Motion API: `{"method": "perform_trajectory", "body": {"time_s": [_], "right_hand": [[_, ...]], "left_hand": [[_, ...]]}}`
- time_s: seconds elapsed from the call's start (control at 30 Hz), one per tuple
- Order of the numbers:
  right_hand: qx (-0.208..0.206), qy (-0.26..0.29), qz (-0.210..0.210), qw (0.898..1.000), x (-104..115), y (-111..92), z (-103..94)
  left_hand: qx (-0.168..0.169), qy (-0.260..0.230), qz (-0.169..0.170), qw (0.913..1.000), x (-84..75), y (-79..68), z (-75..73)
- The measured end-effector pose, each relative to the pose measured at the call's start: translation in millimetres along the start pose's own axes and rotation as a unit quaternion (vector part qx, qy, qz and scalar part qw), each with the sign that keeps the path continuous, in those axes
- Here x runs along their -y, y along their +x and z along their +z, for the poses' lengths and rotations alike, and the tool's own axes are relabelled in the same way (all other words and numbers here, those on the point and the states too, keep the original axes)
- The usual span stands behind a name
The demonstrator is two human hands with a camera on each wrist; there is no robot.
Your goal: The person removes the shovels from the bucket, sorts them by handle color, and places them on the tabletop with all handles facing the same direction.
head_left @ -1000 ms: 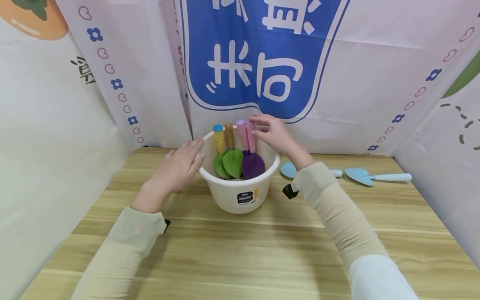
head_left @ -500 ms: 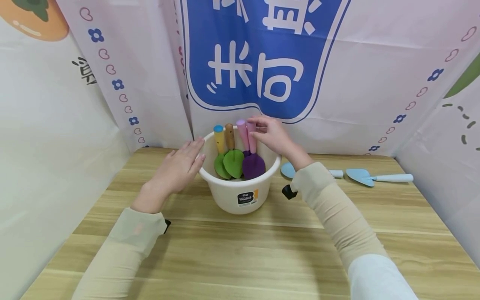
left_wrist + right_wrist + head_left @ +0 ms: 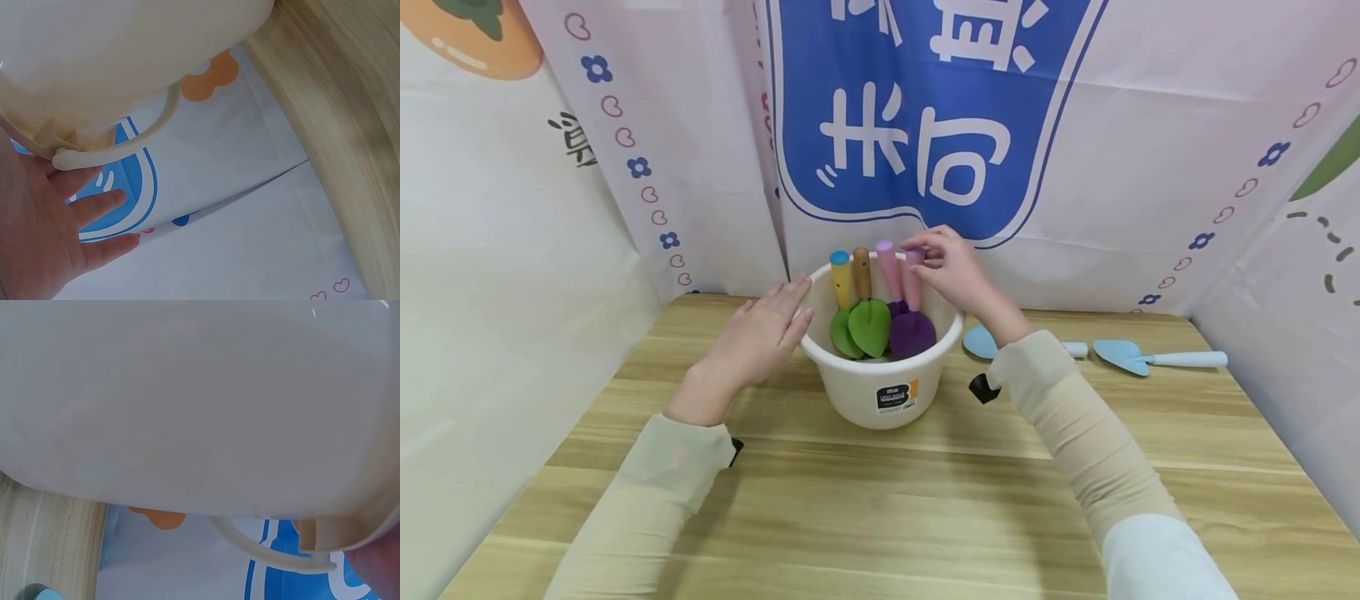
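1. Between the thumb and fingertips of the right hand (image 3: 958, 271), the outer pink trowel (image 3: 914, 293) is pinched near the top of its handle, the grip as narrow as the handle. Its purple blade sits below those fingers, inside the bucket (image 3: 853, 390).
2. At the bucket's near-left rim, the left hand (image 3: 760, 329) rests with fingers straight, holding nothing; the left wrist view shows them spread beside the bail (image 3: 119, 154).
3. Just left of the right fingertips stands the inner pink trowel (image 3: 890, 273); farther left, the brown trowel (image 3: 863, 279) and yellow trowel (image 3: 842, 282).
4. The outer pink trowel could swivel or slip, as the pinch takes only the handle's end.
5. Its blade could snag the inner pink trowel, whose blade lies partly behind it.
6. A sideways pull could tilt the bucket, since the left fingers rest there without grasping.
7. Right of the right fingers, two blue trowels (image 3: 1123, 356) lie on the table (image 3: 880, 517); a dipping sleeve (image 3: 1097, 433) could nudge the nearer one.
8. Compared with half a second ago, the outer pink handle leans farther right, leaving a clear gap between the pink handles. The right fingers have shifted with it; the left hand looks unchanged.
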State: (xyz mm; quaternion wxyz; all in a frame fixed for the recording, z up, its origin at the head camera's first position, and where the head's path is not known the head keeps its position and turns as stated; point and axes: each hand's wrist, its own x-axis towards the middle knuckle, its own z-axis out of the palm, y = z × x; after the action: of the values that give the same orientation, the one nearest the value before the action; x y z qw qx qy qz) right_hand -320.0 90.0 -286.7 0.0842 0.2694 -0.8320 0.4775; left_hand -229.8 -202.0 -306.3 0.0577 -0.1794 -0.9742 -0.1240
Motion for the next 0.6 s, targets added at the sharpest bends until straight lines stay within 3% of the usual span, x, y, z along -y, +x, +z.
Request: {"method": "perform_trajectory", "body": {"time_s": [0.6], "right_hand": [[0.056, -0.02, 0.011, 0.998, 7, -15, -8.0]], "left_hand": [[0.002, -0.007, -0.003, 1.0, -0.3, -0.3, 0.2]]}}
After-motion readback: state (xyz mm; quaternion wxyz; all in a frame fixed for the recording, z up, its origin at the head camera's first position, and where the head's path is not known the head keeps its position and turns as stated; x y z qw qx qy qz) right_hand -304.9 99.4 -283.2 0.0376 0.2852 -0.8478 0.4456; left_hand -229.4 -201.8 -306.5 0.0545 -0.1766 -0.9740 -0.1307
